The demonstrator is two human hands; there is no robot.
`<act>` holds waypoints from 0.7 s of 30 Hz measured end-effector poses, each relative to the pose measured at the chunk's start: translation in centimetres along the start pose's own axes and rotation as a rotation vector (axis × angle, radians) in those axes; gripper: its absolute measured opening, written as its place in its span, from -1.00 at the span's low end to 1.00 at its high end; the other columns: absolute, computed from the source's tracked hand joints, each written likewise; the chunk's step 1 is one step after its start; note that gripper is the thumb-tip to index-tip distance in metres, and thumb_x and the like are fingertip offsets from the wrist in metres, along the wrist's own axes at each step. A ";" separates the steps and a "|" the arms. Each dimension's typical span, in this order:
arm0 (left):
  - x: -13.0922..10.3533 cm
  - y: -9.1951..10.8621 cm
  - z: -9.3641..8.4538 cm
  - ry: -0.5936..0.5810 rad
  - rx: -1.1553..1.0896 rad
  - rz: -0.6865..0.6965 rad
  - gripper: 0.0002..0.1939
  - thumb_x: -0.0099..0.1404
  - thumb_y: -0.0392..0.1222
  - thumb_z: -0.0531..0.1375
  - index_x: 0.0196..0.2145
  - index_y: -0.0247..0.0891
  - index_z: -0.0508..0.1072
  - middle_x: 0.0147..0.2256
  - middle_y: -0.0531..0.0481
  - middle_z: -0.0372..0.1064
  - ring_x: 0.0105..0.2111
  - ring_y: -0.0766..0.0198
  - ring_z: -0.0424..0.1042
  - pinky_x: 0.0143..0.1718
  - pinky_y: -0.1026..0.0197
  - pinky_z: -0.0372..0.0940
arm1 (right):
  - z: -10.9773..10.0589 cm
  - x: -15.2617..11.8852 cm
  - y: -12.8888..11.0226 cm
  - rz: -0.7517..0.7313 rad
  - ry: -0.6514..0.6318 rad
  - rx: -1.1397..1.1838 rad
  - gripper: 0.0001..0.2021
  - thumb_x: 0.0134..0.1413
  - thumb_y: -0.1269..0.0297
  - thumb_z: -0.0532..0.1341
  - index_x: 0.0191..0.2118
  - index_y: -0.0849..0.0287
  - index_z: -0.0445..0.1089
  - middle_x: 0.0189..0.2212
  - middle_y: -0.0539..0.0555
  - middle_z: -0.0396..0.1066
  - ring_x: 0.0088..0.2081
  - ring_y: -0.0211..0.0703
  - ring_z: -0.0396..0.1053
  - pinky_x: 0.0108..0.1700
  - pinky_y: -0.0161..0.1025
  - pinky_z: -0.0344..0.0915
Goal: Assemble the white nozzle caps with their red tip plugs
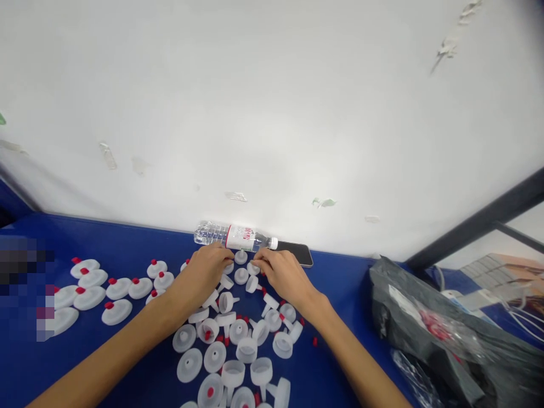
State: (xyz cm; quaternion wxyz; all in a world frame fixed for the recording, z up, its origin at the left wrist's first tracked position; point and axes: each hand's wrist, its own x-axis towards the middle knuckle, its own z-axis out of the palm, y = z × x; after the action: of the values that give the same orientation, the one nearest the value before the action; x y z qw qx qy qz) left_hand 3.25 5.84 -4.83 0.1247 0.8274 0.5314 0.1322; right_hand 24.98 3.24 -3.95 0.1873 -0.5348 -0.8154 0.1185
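Several white plastic nozzle caps [215,356], many with small red tips, lie loosely over the middle of the blue table. My left hand [208,266] reaches to the far side of this heap, its fingers pinched together beside a white cap [228,267]. Opposite it, my right hand [285,275] is closed too, fingertips bent down at another white cap [253,268]. What either pinch holds is hidden by the fingers. Between the hands stands a nozzle cap [241,257] without a red tip. A loose red tip [315,341] lies right of the heap.
Several capped nozzles with red tips [118,288] stand at the left. A water bottle [242,236] lies along the white wall [272,113], with a phone [297,253] beside it. At the right are a grey plastic bag [408,317] and a dark metal bar [476,221].
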 end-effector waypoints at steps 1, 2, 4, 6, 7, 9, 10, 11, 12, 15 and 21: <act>0.0 0.1 -0.3 -0.009 -0.004 -0.002 -0.75 0.50 -0.31 0.14 -0.13 -0.27 0.65 -0.13 -0.14 0.60 -0.10 0.00 0.60 -0.02 0.03 0.41 | -0.2 -0.1 0.0 -0.019 -0.018 -0.013 -0.82 0.49 0.37 0.18 -0.13 0.14 0.55 -0.31 0.01 0.63 -0.27 -0.13 0.58 -0.23 -0.26 0.30; -0.1 0.1 -0.5 -0.015 -0.007 -0.004 -0.75 0.50 -0.31 0.14 -0.13 -0.29 0.65 -0.14 -0.15 0.61 -0.09 -0.01 0.61 -0.01 0.01 0.41 | -0.4 -0.2 -0.1 -0.039 -0.038 -0.029 -0.78 0.48 0.41 0.17 -0.17 0.13 0.57 -0.30 0.02 0.63 -0.25 -0.12 0.58 -0.23 -0.26 0.30; -0.2 0.2 -0.7 -0.019 -0.011 -0.008 -0.73 0.50 -0.32 0.11 -0.12 -0.32 0.64 -0.14 -0.18 0.64 -0.09 -0.05 0.62 0.00 -0.02 0.42 | -0.8 -0.5 -0.4 -0.070 -0.073 -0.064 -0.73 0.45 0.47 0.15 -0.19 0.11 0.60 -0.28 0.04 0.63 -0.24 -0.09 0.59 -0.23 -0.24 0.31; -0.3 0.3 -0.8 -0.013 -0.020 0.000 -0.70 0.51 -0.31 0.07 -0.10 -0.33 0.63 -0.13 -0.19 0.65 -0.08 -0.08 0.62 0.00 -0.05 0.44 | -1.2 -0.7 -0.7 -0.075 -0.077 -0.096 -0.76 0.45 0.43 0.17 -0.08 0.10 0.61 -0.22 0.07 0.63 -0.20 -0.02 0.60 -0.20 -0.19 0.35; -0.4 0.3 -0.7 -0.006 -0.025 0.011 -0.68 0.52 -0.29 0.05 -0.08 -0.32 0.63 -0.11 -0.19 0.65 -0.08 -0.08 0.63 0.00 -0.05 0.45 | -1.4 -0.8 -1.0 -0.070 -0.065 -0.108 -0.77 0.47 0.37 0.18 0.01 0.10 0.60 -0.16 0.10 0.63 -0.15 0.02 0.60 -0.15 -0.15 0.39; -0.5 0.4 -0.6 0.014 -0.035 0.047 -0.64 0.54 -0.25 0.01 -0.03 -0.25 0.61 -0.05 -0.16 0.64 -0.04 -0.07 0.62 0.01 -0.06 0.46 | -2.2 -0.8 -1.6 -0.062 -0.029 -0.123 -0.74 0.49 0.25 0.19 0.13 0.14 0.55 -0.04 0.15 0.60 -0.03 0.10 0.57 -0.01 -0.03 0.44; -0.5 0.5 -0.6 0.029 -0.037 0.068 -0.62 0.54 -0.24 -0.01 0.01 -0.22 0.60 0.00 -0.15 0.62 -0.01 -0.07 0.61 0.04 -0.08 0.47 | -2.7 -0.8 -1.9 -0.063 -0.012 -0.127 -0.72 0.49 0.21 0.20 0.14 0.16 0.53 0.00 0.17 0.58 0.02 0.12 0.54 0.05 0.02 0.44; -0.6 0.5 -0.7 0.047 -0.035 0.089 -0.60 0.54 -0.22 -0.03 0.06 -0.19 0.58 0.05 -0.15 0.60 0.04 -0.08 0.58 0.07 -0.11 0.46 | -3.2 -1.0 -2.3 -0.070 0.003 -0.129 -0.71 0.50 0.19 0.19 0.14 0.17 0.53 0.03 0.18 0.56 0.06 0.12 0.51 0.11 0.06 0.43; -0.8 0.5 -0.8 0.070 -0.031 0.108 -0.58 0.55 -0.20 -0.05 0.11 -0.18 0.56 0.09 -0.17 0.57 0.09 -0.10 0.55 0.11 -0.15 0.45 | -3.8 -1.4 -2.7 -0.080 0.015 -0.128 -0.70 0.51 0.18 0.17 0.15 0.17 0.52 0.06 0.17 0.54 0.10 0.10 0.49 0.16 0.08 0.42; -2.6 0.3 -2.0 0.170 -0.001 0.154 -0.51 0.57 -0.01 -0.07 0.22 -0.18 0.48 0.20 -0.24 0.46 0.24 -0.17 0.40 0.24 -0.30 0.35 | -4.8 -4.6 -4.0 -0.100 0.069 -0.117 -0.65 0.55 0.09 0.10 0.23 0.06 0.45 0.20 0.15 0.45 0.24 0.09 0.38 0.28 0.14 0.38; -14.1 -2.0 -0.5 0.397 0.254 0.208 -0.22 0.38 0.34 0.05 0.47 0.15 0.08 0.49 -0.14 0.01 0.45 -0.52 0.00 0.19 -0.67 0.23 | 1.6 -16.8 -6.8 0.000 0.225 -0.228 -0.32 0.27 0.05 0.40 0.43 -0.36 0.20 0.38 0.17 0.29 0.40 0.54 0.20 0.09 0.40 0.53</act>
State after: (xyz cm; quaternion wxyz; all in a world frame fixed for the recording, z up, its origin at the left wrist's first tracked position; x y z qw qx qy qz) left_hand -4.29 -6.20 -6.27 -0.1016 0.8443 0.4700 0.2364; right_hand 24.67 -14.83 -5.73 0.2154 -0.5625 -0.7975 -0.0356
